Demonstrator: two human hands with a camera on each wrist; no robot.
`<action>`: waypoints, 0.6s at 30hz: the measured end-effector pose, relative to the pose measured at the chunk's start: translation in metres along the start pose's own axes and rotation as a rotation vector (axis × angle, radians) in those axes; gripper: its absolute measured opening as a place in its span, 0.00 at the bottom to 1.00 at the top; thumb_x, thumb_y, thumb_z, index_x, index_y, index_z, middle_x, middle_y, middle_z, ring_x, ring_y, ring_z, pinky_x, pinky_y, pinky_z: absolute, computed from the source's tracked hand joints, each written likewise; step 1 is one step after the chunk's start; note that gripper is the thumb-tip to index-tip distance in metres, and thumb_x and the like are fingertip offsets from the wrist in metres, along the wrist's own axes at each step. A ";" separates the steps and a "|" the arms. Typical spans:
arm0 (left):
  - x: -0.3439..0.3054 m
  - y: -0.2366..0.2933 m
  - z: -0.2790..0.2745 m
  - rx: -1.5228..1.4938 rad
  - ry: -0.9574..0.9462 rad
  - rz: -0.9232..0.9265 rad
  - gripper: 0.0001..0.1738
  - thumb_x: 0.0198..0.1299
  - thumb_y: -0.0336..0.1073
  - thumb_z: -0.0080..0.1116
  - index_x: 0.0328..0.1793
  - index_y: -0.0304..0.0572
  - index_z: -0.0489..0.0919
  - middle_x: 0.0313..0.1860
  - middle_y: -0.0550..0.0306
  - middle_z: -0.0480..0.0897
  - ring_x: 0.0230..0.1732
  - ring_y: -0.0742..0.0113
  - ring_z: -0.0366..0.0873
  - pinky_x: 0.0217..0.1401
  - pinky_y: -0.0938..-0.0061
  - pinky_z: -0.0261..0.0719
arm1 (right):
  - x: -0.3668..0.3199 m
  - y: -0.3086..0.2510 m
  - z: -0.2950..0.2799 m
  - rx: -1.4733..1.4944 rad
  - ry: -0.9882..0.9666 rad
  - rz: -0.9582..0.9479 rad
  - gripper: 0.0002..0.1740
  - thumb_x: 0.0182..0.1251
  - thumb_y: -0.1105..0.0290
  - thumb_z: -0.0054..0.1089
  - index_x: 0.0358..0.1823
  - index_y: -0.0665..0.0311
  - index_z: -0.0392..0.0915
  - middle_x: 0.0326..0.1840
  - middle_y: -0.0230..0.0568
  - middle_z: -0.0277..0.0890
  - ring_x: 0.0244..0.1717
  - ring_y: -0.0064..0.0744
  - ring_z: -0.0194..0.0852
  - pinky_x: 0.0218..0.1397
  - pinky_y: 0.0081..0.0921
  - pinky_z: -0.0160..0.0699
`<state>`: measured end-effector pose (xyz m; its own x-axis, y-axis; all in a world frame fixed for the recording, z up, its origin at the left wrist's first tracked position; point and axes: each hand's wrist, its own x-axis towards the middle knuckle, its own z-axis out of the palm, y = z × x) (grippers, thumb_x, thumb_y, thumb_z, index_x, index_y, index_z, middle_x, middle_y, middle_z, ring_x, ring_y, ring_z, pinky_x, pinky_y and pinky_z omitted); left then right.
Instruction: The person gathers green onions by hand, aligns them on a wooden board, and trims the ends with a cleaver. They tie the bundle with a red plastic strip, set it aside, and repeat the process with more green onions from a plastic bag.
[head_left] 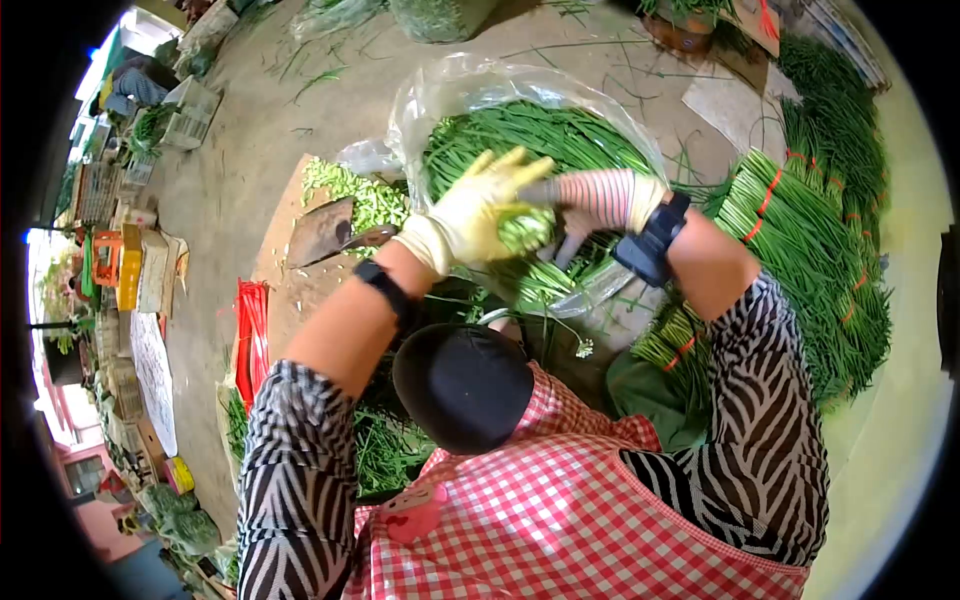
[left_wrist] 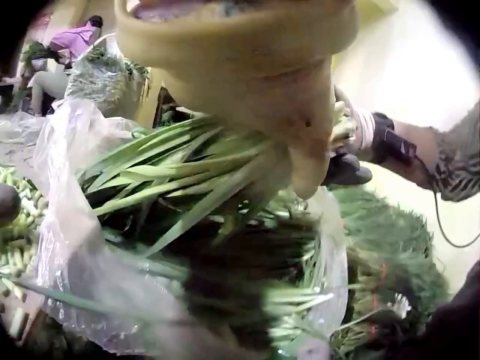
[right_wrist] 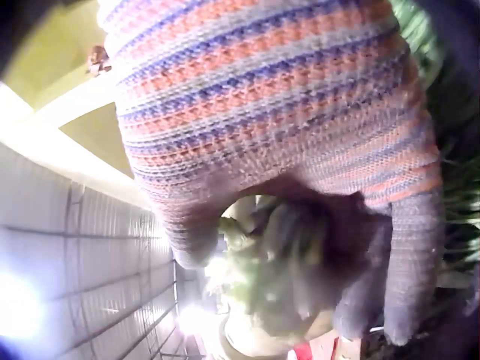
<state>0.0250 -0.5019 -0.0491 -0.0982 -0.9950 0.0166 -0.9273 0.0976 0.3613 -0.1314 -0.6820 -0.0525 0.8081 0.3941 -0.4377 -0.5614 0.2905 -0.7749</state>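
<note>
In the head view my left hand (head_left: 480,212), in a yellow glove, has its fingers spread beside a bunch of green stalks (head_left: 525,230). My right hand (head_left: 605,200), in a striped glove with grey fingertips, faces it from the other side. Long leaves (left_wrist: 172,169) of the bunch run beneath the yellow glove (left_wrist: 240,90) in the left wrist view. The right wrist view has the striped glove (right_wrist: 277,120) curved around pale, blurred stalk ends (right_wrist: 274,262), thumb on one side and fingers on the other. Below both hands, a clear plastic bag (head_left: 408,120) holds green stalks (head_left: 550,140).
Chopped pale pieces (head_left: 375,200) and a broad blade (head_left: 322,232) lie on a board (head_left: 275,255) at the left, with red ties (head_left: 252,335) nearby. Tied green bundles (head_left: 800,230) are stacked at the right. Loose stalks (head_left: 390,450) lie near the apron (head_left: 560,500).
</note>
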 end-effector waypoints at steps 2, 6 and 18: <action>-0.004 0.002 -0.035 -0.079 0.163 0.101 0.52 0.46 0.38 0.79 0.82 0.48 0.69 0.76 0.45 0.75 0.81 0.44 0.66 0.88 0.50 0.56 | -0.004 -0.028 -0.005 -0.109 -0.072 -0.013 0.52 0.70 0.23 0.53 0.70 0.68 0.75 0.55 0.56 0.82 0.49 0.51 0.86 0.53 0.53 0.90; -0.020 0.027 -0.099 -0.777 0.305 -0.230 0.31 0.49 0.30 0.75 0.63 0.40 0.80 0.57 0.57 0.83 0.57 0.70 0.80 0.64 0.73 0.81 | -0.019 -0.078 0.041 -0.227 0.023 -0.266 0.63 0.60 0.12 0.47 0.66 0.72 0.76 0.46 0.52 0.85 0.38 0.42 0.88 0.46 0.41 0.93; -0.148 0.046 -0.186 -1.037 0.977 -0.170 0.20 0.69 0.36 0.58 0.64 0.36 0.78 0.51 0.52 0.87 0.52 0.63 0.85 0.60 0.70 0.81 | 0.044 -0.102 0.126 -0.630 0.587 -1.190 0.25 0.79 0.55 0.59 0.67 0.65 0.79 0.50 0.36 0.88 0.52 0.29 0.85 0.56 0.28 0.84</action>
<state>0.0641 -0.3534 0.1384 0.6627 -0.6491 0.3735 -0.1832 0.3431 0.9213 -0.0614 -0.5844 0.0644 0.7698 -0.2484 0.5879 0.5169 -0.2977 -0.8026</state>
